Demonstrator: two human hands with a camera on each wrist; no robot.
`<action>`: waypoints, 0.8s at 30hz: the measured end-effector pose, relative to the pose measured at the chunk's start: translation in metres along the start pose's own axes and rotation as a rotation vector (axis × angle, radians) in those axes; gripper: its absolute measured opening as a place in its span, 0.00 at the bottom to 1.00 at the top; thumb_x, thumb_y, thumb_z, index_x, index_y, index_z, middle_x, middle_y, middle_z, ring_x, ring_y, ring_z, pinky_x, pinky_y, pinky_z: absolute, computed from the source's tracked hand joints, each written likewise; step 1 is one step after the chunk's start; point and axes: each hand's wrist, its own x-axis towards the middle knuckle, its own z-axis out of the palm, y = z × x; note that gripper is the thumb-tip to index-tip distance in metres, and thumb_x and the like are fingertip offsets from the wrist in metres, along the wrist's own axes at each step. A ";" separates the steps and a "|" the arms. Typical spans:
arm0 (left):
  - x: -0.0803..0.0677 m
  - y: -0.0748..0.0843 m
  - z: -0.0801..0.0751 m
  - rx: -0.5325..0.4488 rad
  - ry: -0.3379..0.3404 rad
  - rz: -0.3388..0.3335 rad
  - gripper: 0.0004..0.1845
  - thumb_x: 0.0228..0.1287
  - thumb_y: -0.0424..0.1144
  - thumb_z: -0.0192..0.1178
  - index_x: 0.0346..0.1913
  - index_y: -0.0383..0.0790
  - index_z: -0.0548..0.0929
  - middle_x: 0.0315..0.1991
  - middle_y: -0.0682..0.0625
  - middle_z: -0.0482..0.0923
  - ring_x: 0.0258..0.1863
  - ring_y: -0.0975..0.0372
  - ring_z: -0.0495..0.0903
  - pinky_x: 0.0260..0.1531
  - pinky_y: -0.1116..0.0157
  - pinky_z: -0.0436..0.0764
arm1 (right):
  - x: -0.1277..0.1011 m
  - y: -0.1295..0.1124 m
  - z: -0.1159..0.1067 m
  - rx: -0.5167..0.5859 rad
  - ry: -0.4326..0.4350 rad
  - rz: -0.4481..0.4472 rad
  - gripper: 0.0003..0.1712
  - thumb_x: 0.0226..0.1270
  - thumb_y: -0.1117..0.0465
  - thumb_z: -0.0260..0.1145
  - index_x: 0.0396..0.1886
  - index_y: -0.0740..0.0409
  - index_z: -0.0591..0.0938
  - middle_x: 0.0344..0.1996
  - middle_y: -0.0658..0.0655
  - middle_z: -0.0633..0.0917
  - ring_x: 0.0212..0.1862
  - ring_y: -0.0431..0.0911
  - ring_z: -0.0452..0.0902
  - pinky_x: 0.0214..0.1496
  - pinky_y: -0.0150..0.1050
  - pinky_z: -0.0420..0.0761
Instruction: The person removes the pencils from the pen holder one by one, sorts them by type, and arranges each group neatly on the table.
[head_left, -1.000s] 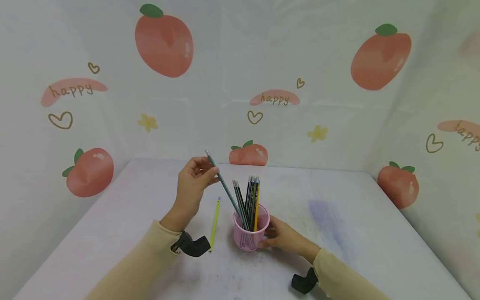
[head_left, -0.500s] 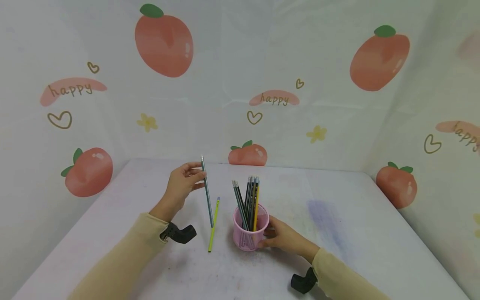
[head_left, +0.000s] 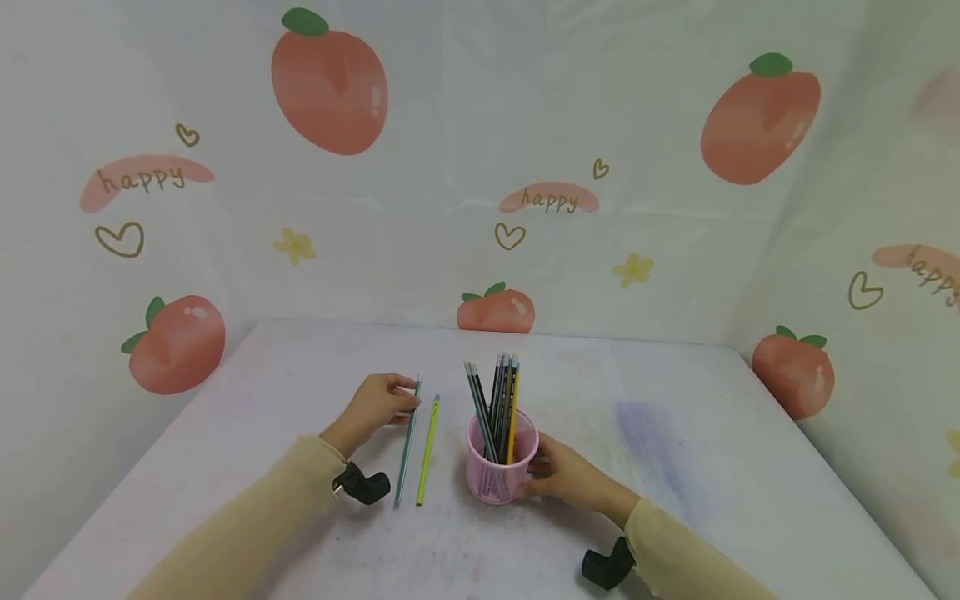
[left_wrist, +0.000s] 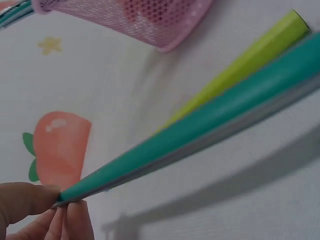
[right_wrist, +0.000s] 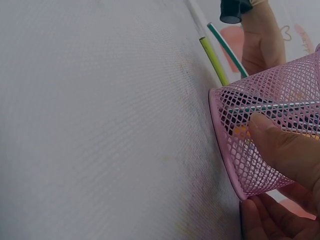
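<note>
**Teal pencil laid parallel to its yellow neighbour**

The left hand (head_left: 378,406) pinches the teal pencil (head_left: 407,442) at its far end; the shaft runs toward 6 o'clock along the table (head_left: 697,467), just beside the yellow pencil (head_left: 427,450). At 3 o'clock, the right hand (head_left: 566,475) grips the pink mesh cup (head_left: 501,467)

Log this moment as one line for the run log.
left hand: pinches green pencil, lying beside yellow pencil | right hand: holds pink mesh cup | cup: upright, pencils inside
</note>
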 end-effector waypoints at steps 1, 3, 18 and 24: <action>0.000 -0.001 0.001 0.015 0.001 -0.003 0.18 0.60 0.27 0.63 0.53 0.27 0.77 0.39 0.40 0.83 0.29 0.63 0.82 0.30 0.67 0.85 | 0.000 0.000 0.000 0.003 0.000 -0.001 0.49 0.54 0.60 0.75 0.71 0.69 0.60 0.65 0.68 0.71 0.63 0.61 0.72 0.65 0.55 0.72; 0.001 -0.005 0.004 0.041 0.002 -0.006 0.18 0.59 0.26 0.63 0.52 0.26 0.78 0.38 0.40 0.83 0.27 0.64 0.81 0.28 0.68 0.84 | 0.000 0.000 0.000 0.006 0.001 0.000 0.49 0.54 0.60 0.75 0.70 0.68 0.60 0.65 0.68 0.71 0.63 0.61 0.72 0.65 0.55 0.72; 0.001 -0.012 0.012 0.184 0.005 -0.017 0.18 0.56 0.29 0.65 0.50 0.27 0.80 0.33 0.44 0.81 0.23 0.65 0.79 0.25 0.70 0.83 | -0.002 -0.002 -0.001 -0.006 -0.008 -0.042 0.47 0.55 0.62 0.74 0.69 0.71 0.60 0.64 0.70 0.71 0.62 0.62 0.73 0.64 0.55 0.73; 0.000 -0.009 0.014 0.257 0.015 -0.014 0.18 0.54 0.30 0.67 0.48 0.28 0.80 0.32 0.44 0.81 0.21 0.64 0.80 0.24 0.69 0.83 | -0.003 -0.005 -0.001 -0.006 -0.003 -0.033 0.47 0.55 0.62 0.74 0.70 0.71 0.60 0.64 0.69 0.71 0.62 0.62 0.73 0.64 0.55 0.73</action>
